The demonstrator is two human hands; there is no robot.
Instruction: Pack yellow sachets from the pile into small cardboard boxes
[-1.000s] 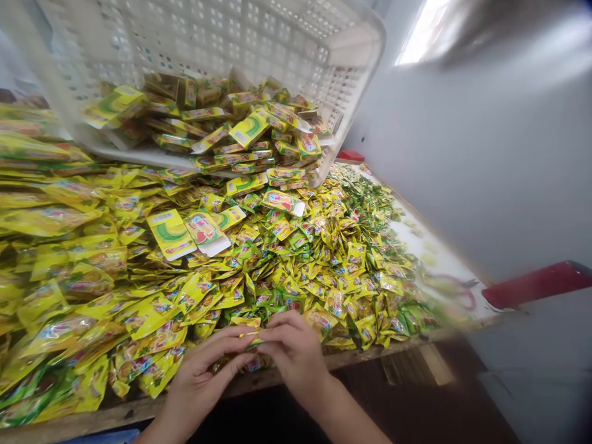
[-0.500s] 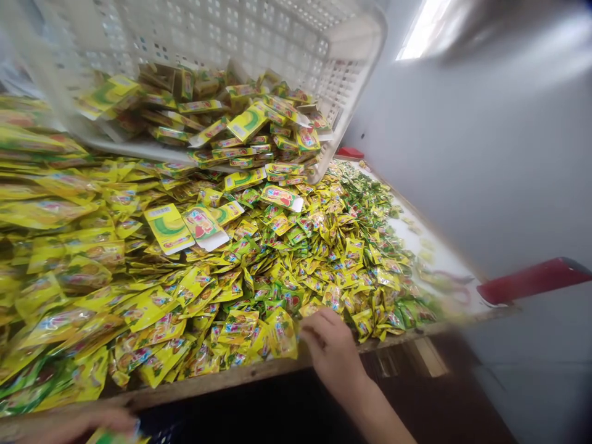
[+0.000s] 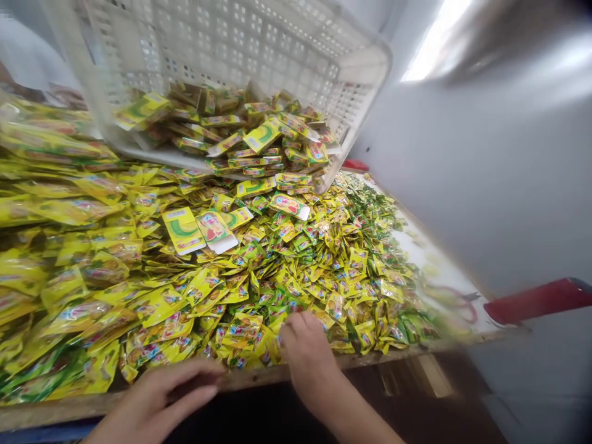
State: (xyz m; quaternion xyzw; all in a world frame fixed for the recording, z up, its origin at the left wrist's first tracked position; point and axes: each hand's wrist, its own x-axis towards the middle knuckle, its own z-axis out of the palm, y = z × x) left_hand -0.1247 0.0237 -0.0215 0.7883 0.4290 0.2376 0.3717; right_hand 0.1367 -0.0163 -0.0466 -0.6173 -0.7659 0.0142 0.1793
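Shiny yellow sachets (image 3: 203, 287) with bright print, some of them green, lie in a deep heap across the table. At the heap's front edge, my right hand (image 3: 308, 354) reaches down among the sachets with its fingers curled together; whatever is between them is hidden. My left hand (image 3: 161, 394) is over the table's front edge, thumb and fingers apart, with nothing visible in it. Small printed cardboard boxes (image 3: 184, 230) lie on the heap beyond both hands.
A white perforated plastic basket (image 3: 365, 68) lies tipped on its side behind, spilling more small boxes (image 3: 262, 135). A red-handled tool (image 3: 541, 300) rests at the table's right corner near blurred pink-handled scissors (image 3: 472, 297). A grey wall (image 3: 499, 179) rises at right.
My left hand has come up from the bottom left corner; the green and yellow packet it held is no longer seen. My right hand has shifted slightly left, its fingers curled.
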